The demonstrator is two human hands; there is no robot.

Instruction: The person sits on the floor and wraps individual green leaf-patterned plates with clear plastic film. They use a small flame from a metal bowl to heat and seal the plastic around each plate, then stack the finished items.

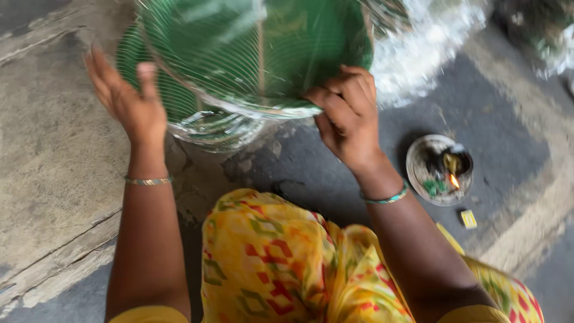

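the right hand [347, 116] has its fingers curled over the near rim of a stack of green plastic-wrapped plates [251, 60], gripping the edge, with the stack lying just above and to the left of that hand over the floor [54, 149]. the left hand [128, 98] is spread open, blurred, its thumb against the stack's left edge. a small metal dish [439, 169] with a tiny flame sits on the floor to the right of the right hand, well apart, a little yellow box [469, 219] just below it.

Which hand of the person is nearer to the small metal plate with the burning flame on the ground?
Right. The right hand grips the green basket's rim, up-left of the metal plate. The left hand is open at the basket's far left side.
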